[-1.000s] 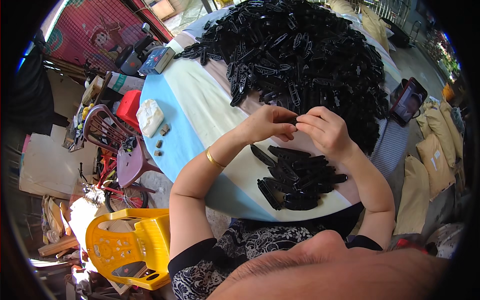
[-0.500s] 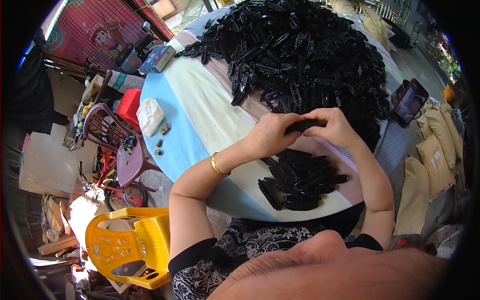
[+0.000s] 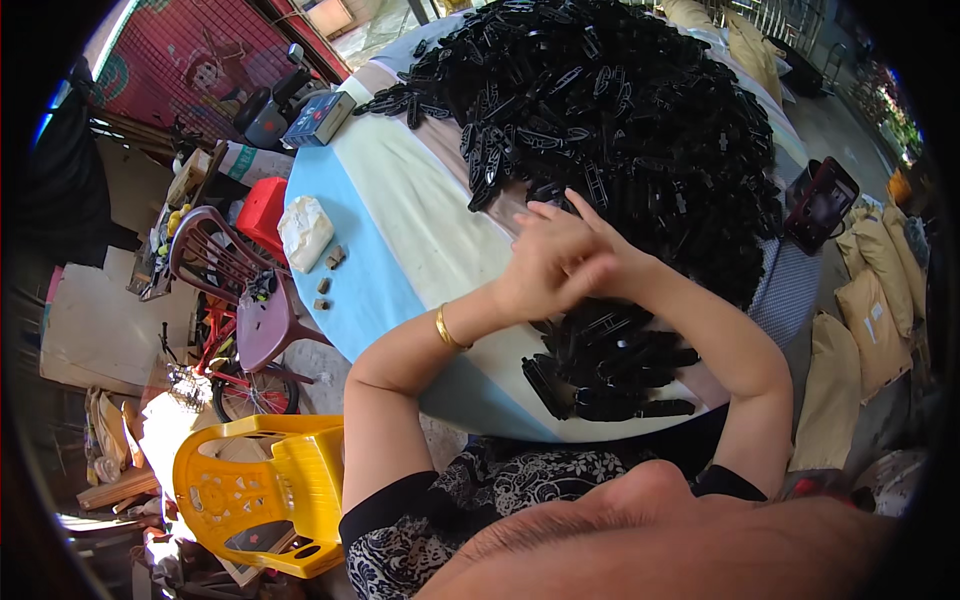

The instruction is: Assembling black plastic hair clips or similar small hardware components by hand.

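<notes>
The left hand (image 3: 548,268) was crossed over the right hand (image 3: 618,257) above the striped tablecloth (image 3: 395,225). Two right fingers were stretched toward the large heap of slotted black plastic pieces (image 3: 625,120); whether anything was grasped by either hand could not be told. A smaller pile of black pieces (image 3: 610,365) was left nearer the body. A between-pieces step was suggested; separated hands and a fingertip pinch seemed called for.

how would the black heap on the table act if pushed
The heap would probably spread, being a pile of loose pieces. Their long, slim shape suggests sliding rather than rolling, and their glints hint at smooth, perhaps slippery surfaces.
</notes>
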Demonstrator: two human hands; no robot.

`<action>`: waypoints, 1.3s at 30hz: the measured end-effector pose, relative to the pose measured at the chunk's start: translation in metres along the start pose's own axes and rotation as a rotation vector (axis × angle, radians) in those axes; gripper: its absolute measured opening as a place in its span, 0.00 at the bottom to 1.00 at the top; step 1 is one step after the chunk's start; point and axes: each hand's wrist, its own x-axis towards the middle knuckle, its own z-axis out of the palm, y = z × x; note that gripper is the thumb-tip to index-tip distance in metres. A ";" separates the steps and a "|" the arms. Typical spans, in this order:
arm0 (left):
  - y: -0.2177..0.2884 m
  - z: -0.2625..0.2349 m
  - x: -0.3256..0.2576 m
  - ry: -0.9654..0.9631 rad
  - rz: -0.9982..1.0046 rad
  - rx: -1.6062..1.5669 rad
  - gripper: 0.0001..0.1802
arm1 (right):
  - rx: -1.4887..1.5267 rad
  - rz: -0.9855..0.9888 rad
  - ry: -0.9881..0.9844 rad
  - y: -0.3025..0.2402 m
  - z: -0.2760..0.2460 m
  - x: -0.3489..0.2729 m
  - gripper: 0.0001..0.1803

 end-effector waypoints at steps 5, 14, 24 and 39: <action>-0.084 -0.008 0.009 0.202 -0.194 0.355 0.16 | -0.258 0.007 -0.049 -0.008 -0.007 0.004 0.10; -0.103 -0.008 -0.005 0.054 -0.228 0.550 0.24 | -0.224 0.072 0.092 -0.008 -0.036 -0.034 0.09; -0.052 0.007 0.001 -0.020 -0.306 0.167 0.18 | 0.159 0.434 0.516 -0.016 -0.057 -0.032 0.09; -0.052 0.022 -0.007 0.134 -0.713 -1.154 0.18 | 0.250 0.425 0.642 -0.023 -0.061 -0.034 0.07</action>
